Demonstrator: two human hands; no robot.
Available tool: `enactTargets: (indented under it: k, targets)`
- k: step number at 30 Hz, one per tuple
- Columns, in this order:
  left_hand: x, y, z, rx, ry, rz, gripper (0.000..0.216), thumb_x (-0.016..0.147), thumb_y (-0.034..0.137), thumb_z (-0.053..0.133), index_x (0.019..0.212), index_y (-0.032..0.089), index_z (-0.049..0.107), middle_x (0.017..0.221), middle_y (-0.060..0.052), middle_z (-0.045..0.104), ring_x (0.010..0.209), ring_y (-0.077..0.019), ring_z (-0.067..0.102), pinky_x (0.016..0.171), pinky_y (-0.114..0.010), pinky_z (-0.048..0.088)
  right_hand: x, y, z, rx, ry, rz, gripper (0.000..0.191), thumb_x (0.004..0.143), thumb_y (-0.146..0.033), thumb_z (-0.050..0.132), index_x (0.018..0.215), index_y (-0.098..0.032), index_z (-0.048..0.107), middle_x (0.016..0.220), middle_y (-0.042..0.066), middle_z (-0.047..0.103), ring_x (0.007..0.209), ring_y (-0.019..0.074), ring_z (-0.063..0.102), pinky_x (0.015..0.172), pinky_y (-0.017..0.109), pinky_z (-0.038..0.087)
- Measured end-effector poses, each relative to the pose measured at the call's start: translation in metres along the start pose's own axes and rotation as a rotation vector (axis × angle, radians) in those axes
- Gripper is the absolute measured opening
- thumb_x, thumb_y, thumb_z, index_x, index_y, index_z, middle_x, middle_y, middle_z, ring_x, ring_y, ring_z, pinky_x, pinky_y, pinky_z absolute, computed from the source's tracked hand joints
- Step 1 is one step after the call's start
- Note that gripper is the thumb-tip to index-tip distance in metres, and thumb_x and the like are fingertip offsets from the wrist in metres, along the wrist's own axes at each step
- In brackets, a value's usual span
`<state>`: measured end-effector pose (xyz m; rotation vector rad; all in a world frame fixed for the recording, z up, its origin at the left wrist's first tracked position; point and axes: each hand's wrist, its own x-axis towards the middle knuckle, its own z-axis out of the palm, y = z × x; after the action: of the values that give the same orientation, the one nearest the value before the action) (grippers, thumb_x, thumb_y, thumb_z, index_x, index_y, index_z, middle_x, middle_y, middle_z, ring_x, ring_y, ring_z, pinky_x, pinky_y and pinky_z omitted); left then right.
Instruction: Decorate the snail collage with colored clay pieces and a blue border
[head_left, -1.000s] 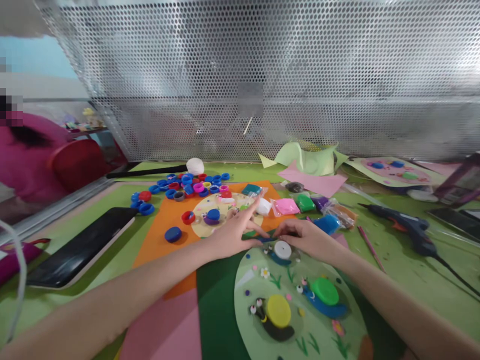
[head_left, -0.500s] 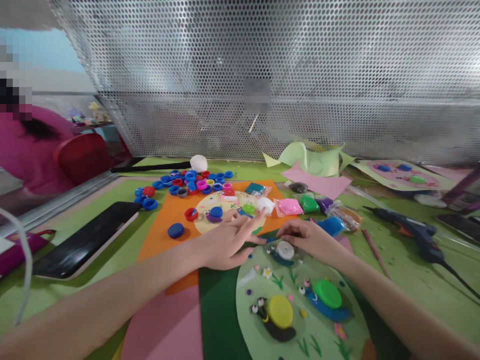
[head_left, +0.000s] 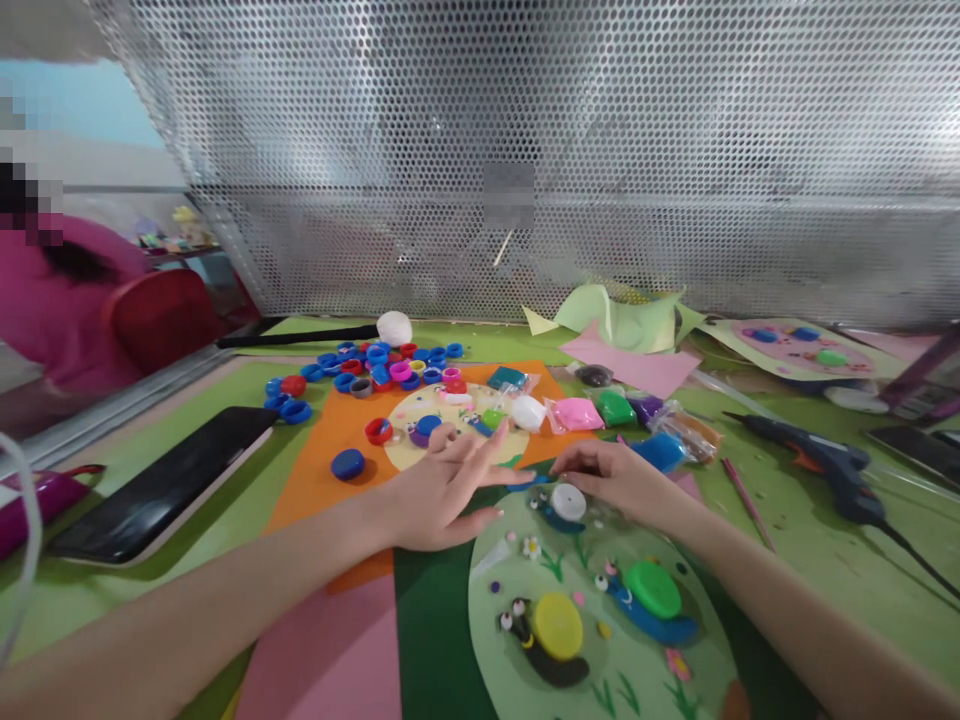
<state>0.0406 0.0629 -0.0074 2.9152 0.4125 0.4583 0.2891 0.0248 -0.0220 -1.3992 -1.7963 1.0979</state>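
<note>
Head view, sole view. Landmark: pale green oval card [head_left: 487, 620], lying on a dark green sheet [head_left: 431, 620].

Item: narrow blue piece [head_left: 529, 483], at the card's far edge, partly covered by a finger. Long axis, as far as it shows, roughly crosswise, along that edge. It lies in the gap between the two hands, under the left fingertips and just beside the right ones; the left hand appears the nearer.

Item: left hand [head_left: 450, 490], beyond the card's far left edge. Fingers spread wide, thumb apart, nothing gripped; one finger reaches over the blue piece, contact uncertain.

Item: right hand [head_left: 611, 475], at the card's far right edge. Fingers curled, tips close together; whether anything is pinched cannot be told.

Item: white-capped snail [head_left: 568, 502], on the card near its far edge, just below the right fingertips.

Items: yellow-capped snail [head_left: 557, 628] and green-capped snail [head_left: 654, 592], nearer the card's middle.

Surroundings: bottle caps [head_left: 379, 375], beyond the card to its left; pink clay packet [head_left: 574, 413], beyond its far edge; glue gun [head_left: 829, 460], well to its right.
</note>
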Motion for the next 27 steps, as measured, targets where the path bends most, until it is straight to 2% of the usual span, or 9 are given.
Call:
enactTargets:
  k: [5, 13, 17, 20, 27]
  targets:
    - [0.0023, -0.0035, 0.0044, -0.034, -0.041, 0.092, 0.070, 0.097, 0.039, 0.025, 0.136, 0.022, -0.031, 0.120, -0.004, 0.061, 0.108, -0.0314, 0.044, 0.090, -0.044, 0.014, -0.0003, -0.0003, -0.0013, 0.012, 0.004, 0.019, 0.008, 0.077, -0.018, 0.054, 0.081, -0.021, 0.061, 0.083, 0.001, 0.068, 0.078, 0.0163, 0.064, 0.070, 0.031, 0.049]
    - [0.0008, -0.0087, 0.0046, 0.009, -0.053, 0.093, 0.067, 0.097, 0.043, 0.020, 0.136, 0.022, -0.031, 0.122, -0.003, 0.060, 0.108, -0.0336, 0.043, 0.089, -0.046, 0.018, 0.0002, -0.0009, -0.0014, 0.002, 0.018, 0.027, 0.008, 0.077, -0.018, 0.054, 0.080, -0.020, 0.061, 0.082, 0.001, 0.067, 0.075, 0.0164, 0.063, 0.069, 0.031, 0.049]
    - [0.0019, -0.0088, 0.0033, 0.066, -0.048, 0.089, 0.068, 0.096, 0.047, 0.018, 0.136, 0.021, -0.031, 0.123, -0.007, 0.058, 0.107, -0.0324, 0.045, 0.087, -0.043, 0.024, 0.0005, -0.0004, 0.0000, -0.017, 0.037, 0.019, 0.009, 0.077, -0.016, 0.054, 0.080, -0.019, 0.061, 0.080, 0.001, 0.067, 0.075, 0.0164, 0.063, 0.069, 0.031, 0.048]
    - [0.0020, -0.0091, 0.0026, 0.078, -0.041, 0.097, 0.066, 0.096, 0.051, 0.012, 0.136, 0.020, -0.030, 0.125, -0.010, 0.056, 0.109, -0.0333, 0.044, 0.088, -0.044, 0.024, 0.0005, 0.0003, 0.0007, -0.022, 0.044, 0.017, 0.008, 0.077, -0.015, 0.053, 0.080, -0.019, 0.061, 0.079, 0.001, 0.066, 0.074, 0.0163, 0.062, 0.068, 0.030, 0.048]
    - [0.0024, -0.0088, 0.0026, 0.065, -0.102, 0.136, 0.064, 0.095, 0.054, 0.006, 0.137, 0.021, -0.030, 0.121, -0.007, 0.060, 0.109, -0.0331, 0.045, 0.090, -0.046, 0.025, 0.0002, -0.0006, 0.0001, -0.021, 0.042, 0.007, 0.008, 0.077, -0.017, 0.053, 0.080, -0.018, 0.061, 0.081, 0.002, 0.067, 0.073, 0.0163, 0.062, 0.067, 0.030, 0.048]
